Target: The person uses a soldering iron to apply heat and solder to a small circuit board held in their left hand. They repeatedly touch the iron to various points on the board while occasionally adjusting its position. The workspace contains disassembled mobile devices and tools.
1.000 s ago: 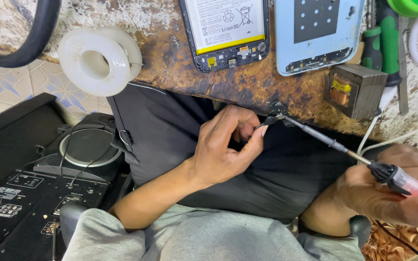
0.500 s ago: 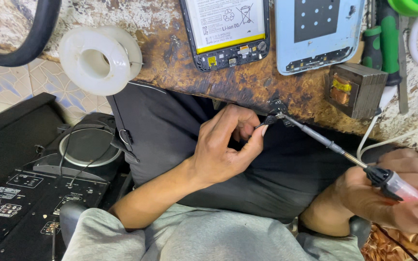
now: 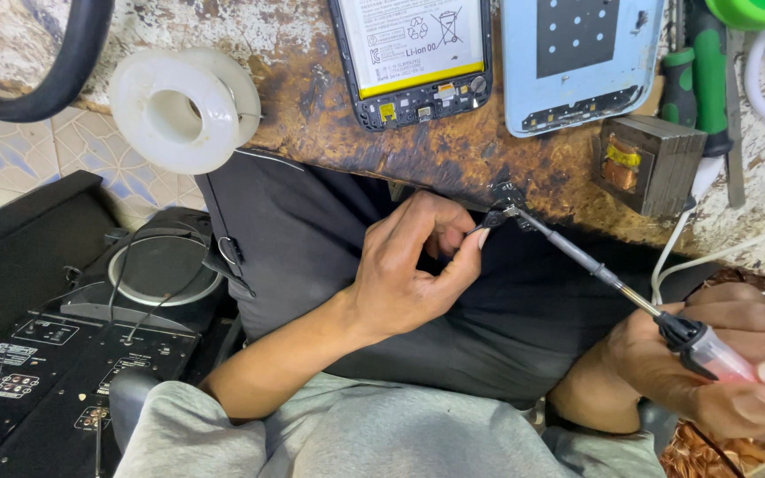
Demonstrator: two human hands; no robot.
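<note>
Right hand [image 3: 719, 372] closed around the clear-and-red handle of a thin metal-shafted soldering iron [image 3: 595, 270]; left hand [image 3: 409, 274] pinching a small dark metal part [image 3: 499, 212] between thumb and forefinger, iron tip touching it at the fingertips, joint apparently mid-work and unfinished. Beyond the fingers, opened black phone frame with white battery [image 3: 413, 57] and pale blue back cover [image 3: 577, 62] unassembled on the scorched brown bench edge [image 3: 329, 115]. Versus earlier frame: grip and contact unchanged, right hand slightly lower.

Two opened phones [image 3: 413, 62], one spool [image 3: 183, 106]

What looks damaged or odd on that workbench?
The wooden bench edge is scorched dark and its paint has flaked. An opened phone lies with its battery bared, beside a separate blue back cover.
</note>
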